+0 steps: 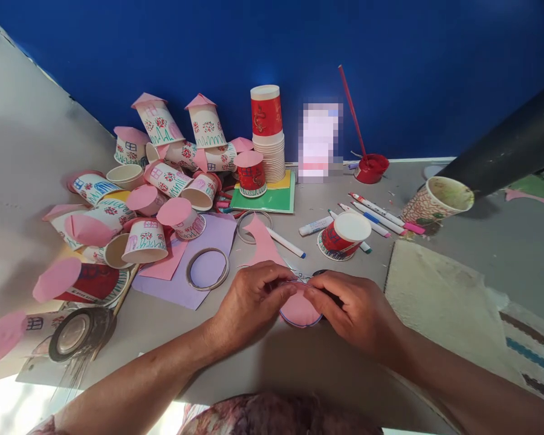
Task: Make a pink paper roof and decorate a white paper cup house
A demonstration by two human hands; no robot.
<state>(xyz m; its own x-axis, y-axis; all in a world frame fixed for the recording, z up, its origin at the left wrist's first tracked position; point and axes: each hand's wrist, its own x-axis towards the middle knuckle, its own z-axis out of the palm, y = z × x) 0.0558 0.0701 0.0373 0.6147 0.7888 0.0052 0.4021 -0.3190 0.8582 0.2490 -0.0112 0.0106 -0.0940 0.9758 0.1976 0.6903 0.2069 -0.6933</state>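
Observation:
A round pink paper disc (301, 309) with a blue line along its edge is pinched between both hands near the table's front. My left hand (256, 299) grips its upper left edge, thumb and fingers pressed together. On the upper right edge, my right hand (351, 302) closes in the same way. Just behind the fingers lies a pair of scissors (301, 276), its dark handles partly hidden by my right hand. A curved pink paper offcut (263, 241) lies beyond my left hand. Behind my right hand stands a red and white paper cup (344, 234), upside down.
Many decorated paper cups with pink roofs (147, 241) are heaped at left. A tape roll (207, 269) rests on purple paper (163, 289). Markers (374, 217), a cup stack (268, 133), a red pot (372, 169) and a patterned cup (437, 202) stand or lie farther back. A cloth (435, 302) lies right.

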